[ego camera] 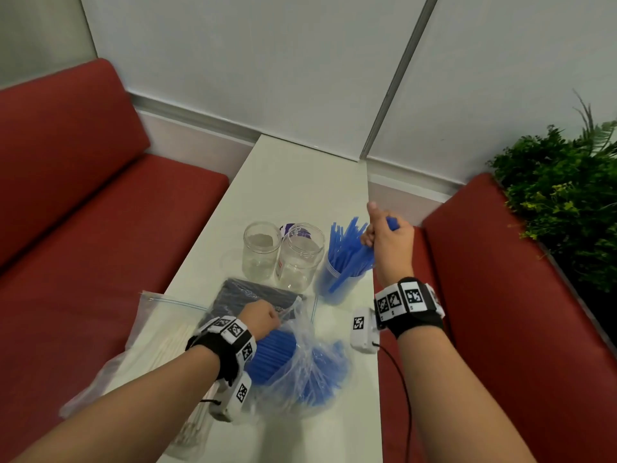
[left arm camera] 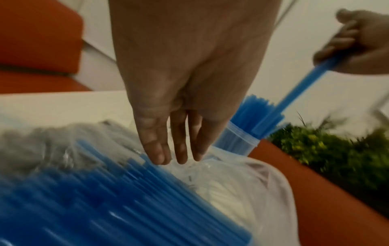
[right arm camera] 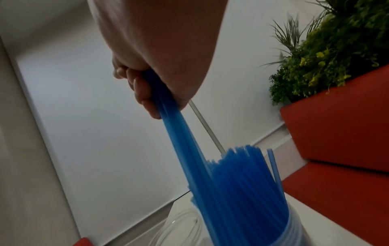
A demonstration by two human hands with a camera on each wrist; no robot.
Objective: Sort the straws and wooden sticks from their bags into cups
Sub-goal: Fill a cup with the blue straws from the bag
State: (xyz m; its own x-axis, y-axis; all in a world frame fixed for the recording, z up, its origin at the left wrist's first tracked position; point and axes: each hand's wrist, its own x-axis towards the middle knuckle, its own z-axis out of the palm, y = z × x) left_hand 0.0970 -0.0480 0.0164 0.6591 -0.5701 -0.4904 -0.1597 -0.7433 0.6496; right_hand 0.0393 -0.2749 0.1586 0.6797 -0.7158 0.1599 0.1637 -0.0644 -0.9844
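My right hand point(ego camera: 384, 235) point(right arm camera: 147, 93) grips a bundle of blue straws point(right arm camera: 179, 133) near their tops. Their lower ends stand in the right-hand clear cup point(ego camera: 344, 279), which holds several more blue straws point(ego camera: 347, 248). My left hand point(ego camera: 263, 317) point(left arm camera: 174, 149) pinches the mouth of a clear plastic bag point(ego camera: 310, 359) with blue straws point(left arm camera: 84, 199) inside, near the table's front. Two empty clear cups point(ego camera: 262, 250) point(ego camera: 300, 259) stand left of the filled one. A bag of black straws point(ego camera: 253, 297) lies behind my left hand. A zip bag of wooden sticks point(ego camera: 157, 332) hangs over the left table edge.
The narrow white table point(ego camera: 300, 182) runs away from me between two red benches point(ego camera: 100, 228) point(ego camera: 500, 262). A green plant point(ego camera: 561, 202) stands behind the right bench. A grey wall closes off the table's far end.
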